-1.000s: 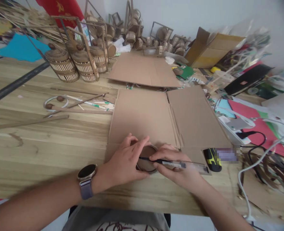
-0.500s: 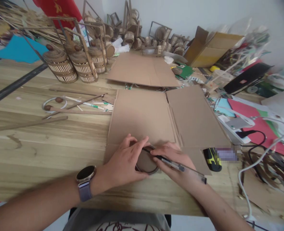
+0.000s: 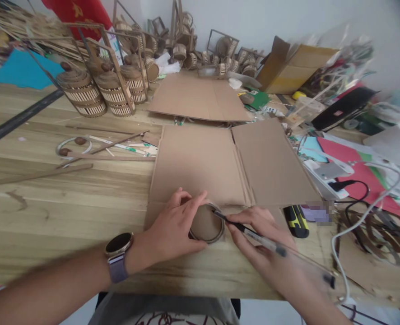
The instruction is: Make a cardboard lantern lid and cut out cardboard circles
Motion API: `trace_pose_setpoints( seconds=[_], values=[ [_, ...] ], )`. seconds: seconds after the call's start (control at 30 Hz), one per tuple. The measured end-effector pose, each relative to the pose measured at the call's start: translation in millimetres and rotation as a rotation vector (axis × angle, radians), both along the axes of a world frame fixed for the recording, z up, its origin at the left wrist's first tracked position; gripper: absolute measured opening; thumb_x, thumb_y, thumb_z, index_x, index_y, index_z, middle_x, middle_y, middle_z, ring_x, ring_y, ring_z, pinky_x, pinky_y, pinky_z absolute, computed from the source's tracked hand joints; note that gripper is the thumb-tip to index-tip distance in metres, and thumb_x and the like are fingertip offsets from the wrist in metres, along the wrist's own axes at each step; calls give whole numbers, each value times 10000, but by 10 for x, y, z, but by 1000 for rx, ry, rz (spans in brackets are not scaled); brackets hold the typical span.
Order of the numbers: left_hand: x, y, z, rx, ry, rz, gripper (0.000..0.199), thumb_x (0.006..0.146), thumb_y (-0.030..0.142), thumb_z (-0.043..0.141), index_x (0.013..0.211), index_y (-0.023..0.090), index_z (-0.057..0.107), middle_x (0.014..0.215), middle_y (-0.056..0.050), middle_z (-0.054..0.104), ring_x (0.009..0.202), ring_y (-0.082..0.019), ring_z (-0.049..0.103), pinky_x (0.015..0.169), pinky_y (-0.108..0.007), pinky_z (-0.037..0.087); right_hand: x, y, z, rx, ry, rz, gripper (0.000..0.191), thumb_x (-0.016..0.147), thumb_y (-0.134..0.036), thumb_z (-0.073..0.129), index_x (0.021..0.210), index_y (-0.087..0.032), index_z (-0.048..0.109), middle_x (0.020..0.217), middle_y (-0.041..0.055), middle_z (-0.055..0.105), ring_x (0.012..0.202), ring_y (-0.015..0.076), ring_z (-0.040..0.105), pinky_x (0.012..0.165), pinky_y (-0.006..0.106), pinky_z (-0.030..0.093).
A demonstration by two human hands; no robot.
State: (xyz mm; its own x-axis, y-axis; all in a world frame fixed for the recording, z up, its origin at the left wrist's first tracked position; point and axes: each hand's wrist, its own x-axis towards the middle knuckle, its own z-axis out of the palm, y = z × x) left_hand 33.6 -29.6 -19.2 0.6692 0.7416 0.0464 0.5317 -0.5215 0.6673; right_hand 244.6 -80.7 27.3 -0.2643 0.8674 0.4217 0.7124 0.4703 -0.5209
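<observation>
A round dark ring [image 3: 216, 238] lies flat near the front edge of a cardboard sheet [image 3: 195, 162]. My left hand [image 3: 174, 225], below a wrist watch, holds the ring's left side, its thumb and fingers spread around the rim. My right hand [image 3: 261, 234] is closed on a black pen [image 3: 247, 231], whose tip is over the inside of the ring at its upper right. The pen's rear end is blurred. Right of the hand lies a black and yellow cutter [image 3: 296, 221].
Lidded bamboo baskets [image 3: 113, 92] stand at the back left, near a dark bar [image 3: 20, 119]. Thin strips [image 3: 112, 158] lie on the left. Another cardboard sheet [image 3: 200, 97] is behind. A white cable [image 3: 337, 243] and brown rings [image 3: 383, 230] lie at right.
My right hand has moved right and slightly down, and the pen has swung lower over the ring. My left hand stays on the ring. The view has shifted slightly.
</observation>
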Motion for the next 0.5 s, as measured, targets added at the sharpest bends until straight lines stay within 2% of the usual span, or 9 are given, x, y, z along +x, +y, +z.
trace_pose_setpoints(
  seconds=[0.1,0.23,0.5],
  values=[
    [-2,-4,-15,23,-14,-4,1056,681,290,830,1517,233,187,1419,-50,581,1263,-365,412,1151,-613,244,-87,56,-89,-14,93,-30,105,887,-159,628,913,-259,649,776,6,725,726,203,669,697,349,487],
    [-5,-1,-32,43,-28,-3,1083,674,295,836,1521,224,165,1413,-64,586,1247,-369,421,1149,-625,230,-201,121,-183,-19,114,-43,114,867,-155,625,893,-256,671,726,-4,719,683,197,660,665,344,480],
    [-2,9,-58,58,-38,1,1102,677,295,829,1533,247,137,1406,-81,587,1249,-369,435,1131,-632,242,-275,173,-210,27,87,-35,102,860,-146,610,854,-239,652,718,0,717,668,188,648,664,346,456]
  ],
)
